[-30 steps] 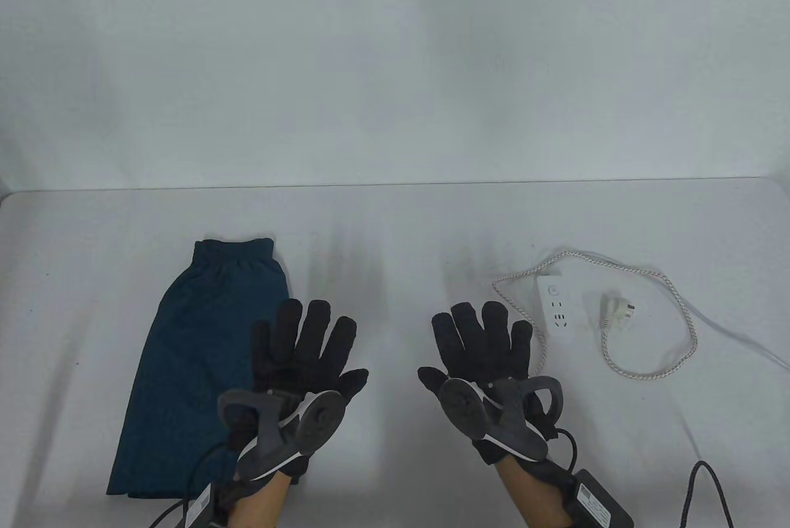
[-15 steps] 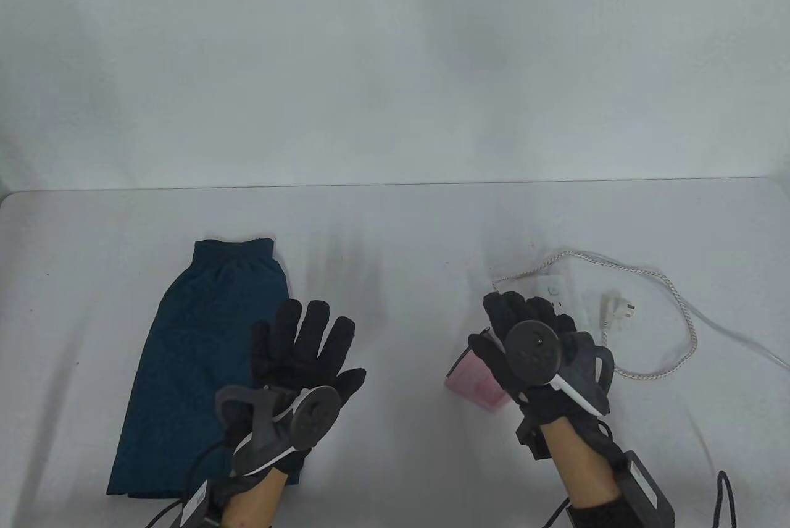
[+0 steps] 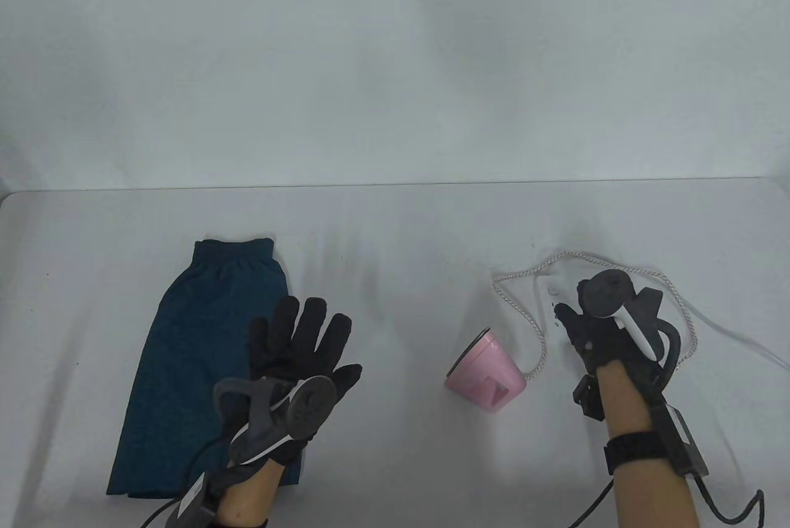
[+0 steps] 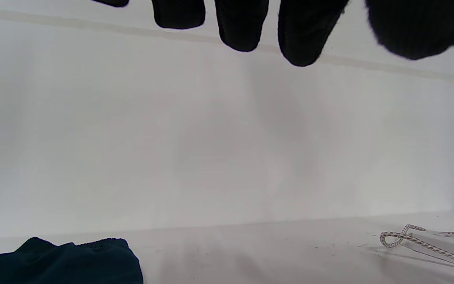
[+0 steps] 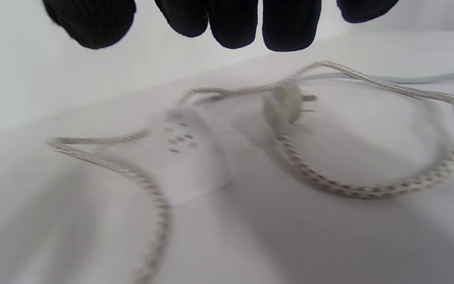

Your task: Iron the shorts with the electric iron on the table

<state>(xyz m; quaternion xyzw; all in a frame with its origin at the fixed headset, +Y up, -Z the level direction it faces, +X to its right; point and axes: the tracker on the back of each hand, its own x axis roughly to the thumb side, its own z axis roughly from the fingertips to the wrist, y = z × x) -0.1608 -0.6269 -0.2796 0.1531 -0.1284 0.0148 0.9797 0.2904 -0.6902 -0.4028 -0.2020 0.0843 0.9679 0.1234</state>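
Pink iron (image 3: 487, 378) lies beside the power strip (image 3: 549, 299); right hand (image 3: 595, 330) hovers over it, grip released; left hand (image 3: 302, 349) spread over shorts (image 3: 191, 355).

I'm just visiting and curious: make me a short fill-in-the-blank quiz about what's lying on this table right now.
1. The small iron lying on the table is ____ in colour.
2. The plug at the end of the braided cord is ____ the power strip, lying loose beside it.
3. The folded shorts lie beside the person's ____ hand.
4. The hand hovering over the power strip is the ____ hand.

Missing words: pink; not plugged into; left; right
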